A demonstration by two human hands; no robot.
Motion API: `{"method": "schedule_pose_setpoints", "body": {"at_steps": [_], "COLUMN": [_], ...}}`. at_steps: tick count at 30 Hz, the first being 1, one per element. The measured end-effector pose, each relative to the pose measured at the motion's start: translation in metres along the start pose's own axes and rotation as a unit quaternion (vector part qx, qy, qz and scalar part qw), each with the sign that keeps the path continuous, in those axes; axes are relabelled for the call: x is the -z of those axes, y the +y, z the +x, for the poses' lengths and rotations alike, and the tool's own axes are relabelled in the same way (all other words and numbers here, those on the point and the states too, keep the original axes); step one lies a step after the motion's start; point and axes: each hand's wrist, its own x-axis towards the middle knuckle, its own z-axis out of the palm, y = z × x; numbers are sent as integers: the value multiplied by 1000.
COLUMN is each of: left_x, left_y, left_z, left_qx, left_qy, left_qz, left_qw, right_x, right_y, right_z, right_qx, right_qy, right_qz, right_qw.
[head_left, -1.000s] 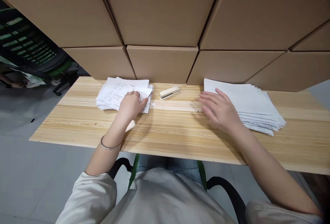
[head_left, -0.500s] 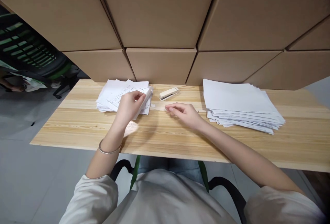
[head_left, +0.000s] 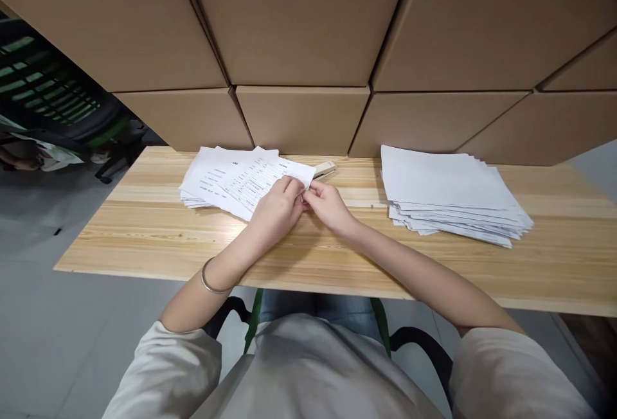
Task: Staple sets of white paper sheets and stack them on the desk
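Backdrop: brown cardboard boxes [head_left: 301,122] stood behind the wooden desk [head_left: 149,239]; they looked closed, so whatever they held was hidden.
Printed sheet [head_left: 258,180]: it lay angled across the printed pile [head_left: 205,178], its right corner jutting past the pile's edge.
Left hand [head_left: 279,207]: fingers curled closed on that corner.
Right hand [head_left: 331,205]: fingertips pinched together at the same corner, just beside the left.
Stapler [head_left: 326,169]: it rested beyond the hands, partly covered, gripped by neither.
Blank-topped stack [head_left: 441,178]: it sat well apart on the right, edges fanned, untouched.
Progress: handling seemed partway; one corner was in hand, plenty of pile remained. Whether several sheets were held could not be told.
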Motion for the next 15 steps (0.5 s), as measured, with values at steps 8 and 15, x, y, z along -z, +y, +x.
{"method": "schedule_pose_setpoints", "body": {"at_steps": [8,15], "left_x": [-13,4], "left_y": [6,11], "left_z": [-5,-3], "left_qx": [43,105], "left_qy": [-13,-61], "left_qz": [118,84], "left_qw": [992,989], "right_x": [-3,6], "right_y": [5,-6], "right_z": [-8,-18], "right_qx": [22,65], "right_qy": [-49,-17], "right_qz": [-71,-218], "right_qw": [996,974]}}
